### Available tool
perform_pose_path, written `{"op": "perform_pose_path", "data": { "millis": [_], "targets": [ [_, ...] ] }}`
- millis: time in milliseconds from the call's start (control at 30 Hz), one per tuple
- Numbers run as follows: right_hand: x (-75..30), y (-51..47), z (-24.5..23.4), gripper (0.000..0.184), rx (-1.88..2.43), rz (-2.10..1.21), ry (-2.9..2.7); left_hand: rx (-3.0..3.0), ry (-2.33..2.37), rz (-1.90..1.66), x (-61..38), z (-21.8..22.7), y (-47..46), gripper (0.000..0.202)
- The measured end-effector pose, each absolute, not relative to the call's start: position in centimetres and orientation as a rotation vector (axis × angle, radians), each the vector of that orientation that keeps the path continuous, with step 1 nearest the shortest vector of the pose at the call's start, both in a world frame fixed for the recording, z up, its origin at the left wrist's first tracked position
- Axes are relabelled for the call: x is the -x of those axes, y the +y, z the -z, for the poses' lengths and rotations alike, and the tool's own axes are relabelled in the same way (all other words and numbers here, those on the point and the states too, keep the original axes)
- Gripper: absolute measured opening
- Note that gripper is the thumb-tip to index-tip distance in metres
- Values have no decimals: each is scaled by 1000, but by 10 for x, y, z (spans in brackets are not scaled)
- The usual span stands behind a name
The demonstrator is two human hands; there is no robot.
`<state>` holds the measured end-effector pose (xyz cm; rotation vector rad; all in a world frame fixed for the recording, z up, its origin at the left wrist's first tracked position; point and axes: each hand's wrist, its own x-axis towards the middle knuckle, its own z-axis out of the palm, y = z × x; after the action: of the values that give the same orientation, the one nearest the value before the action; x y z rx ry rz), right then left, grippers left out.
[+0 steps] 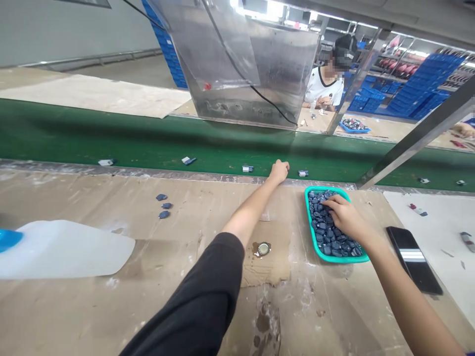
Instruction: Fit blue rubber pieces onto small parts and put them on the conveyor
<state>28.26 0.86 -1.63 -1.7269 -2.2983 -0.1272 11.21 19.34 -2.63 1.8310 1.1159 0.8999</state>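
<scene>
My left hand (279, 171) reaches out over the near edge of the green belt (222, 143), fingers curled closed; whatever they hold, if anything, is hidden. On the belt, a grey-and-blue piece (247, 169) lies left of that hand and a similar piece (303, 173) lies right of it. My right hand (345, 215) is over the teal plastic basket (308, 217), its fingertips pinched on a small dark blue piece among many (330, 237). On a cardboard patch (272, 267) between my arms sits a small round metal cap (263, 248) with a wet-looking brown stain around it.
Several dark blue pieces (164, 214) lie on the left of the table. A phone (413, 259) is right of the basket, and a translucent white sheet (74, 249) at far left. A slanted metal post (419, 136) crosses the belt. Behind it a person (326, 89) sits working.
</scene>
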Motion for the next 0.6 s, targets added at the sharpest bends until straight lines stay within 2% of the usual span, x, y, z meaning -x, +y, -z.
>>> {"op": "perform_pose_path", "data": {
  "millis": [233,367,467,533,600],
  "targets": [
    [-280,-3,-9,20,1717,-145,-1950,-1508,987,-950,-36,32,137,34],
    [-244,-18,-15,7,1383,-579,-1695,-1297,930,-1187,25,47,63,35],
    [-202,-26,0,8,1267,-928,-1628,-1408,973,-1200,50,55,25,30],
    [-176,-28,15,9,1320,-963,-1709,-1565,1049,-1172,57,58,15,27],
    [-155,-29,28,7,1415,-794,-1863,-1715,1118,-1148,60,58,12,26]
  ]
}}
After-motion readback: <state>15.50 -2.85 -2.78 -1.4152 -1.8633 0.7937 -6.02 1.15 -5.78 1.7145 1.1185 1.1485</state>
